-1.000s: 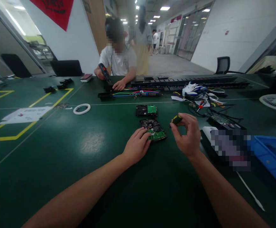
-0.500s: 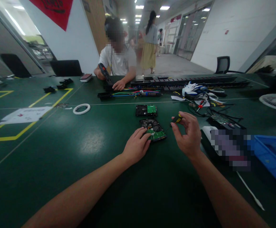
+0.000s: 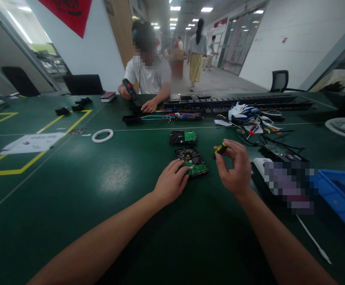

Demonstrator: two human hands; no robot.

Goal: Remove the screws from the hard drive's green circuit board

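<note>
A hard drive [image 3: 198, 169] with its green circuit board showing lies flat in front of me. My left hand [image 3: 174, 178] grips its near left edge, with the fingertips over the board. To the right of the drive, my right hand [image 3: 234, 166] pinches the black-and-yellow handle of a screwdriver [image 3: 220, 148] between thumb and fingers. The thin shaft slants down toward the drive's right side; I cannot tell whether the tip touches it. Just behind lies a second hard drive [image 3: 183, 137], also with a green board.
Across the green table [image 3: 115, 229] a person [image 3: 148, 75] holds a power drill [image 3: 130, 89]. Long black strips [image 3: 231, 101], gloves [image 3: 240, 112] and cables lie at the back. A blue bin [image 3: 343, 194] and a white-edged device [image 3: 260, 164] stand right, a tape roll [image 3: 102, 135] left.
My right hand has turned the screwdriver handle slightly, so more of its yellow side shows. My left hand stays on the hard drive. In the background a walking person has moved away.
</note>
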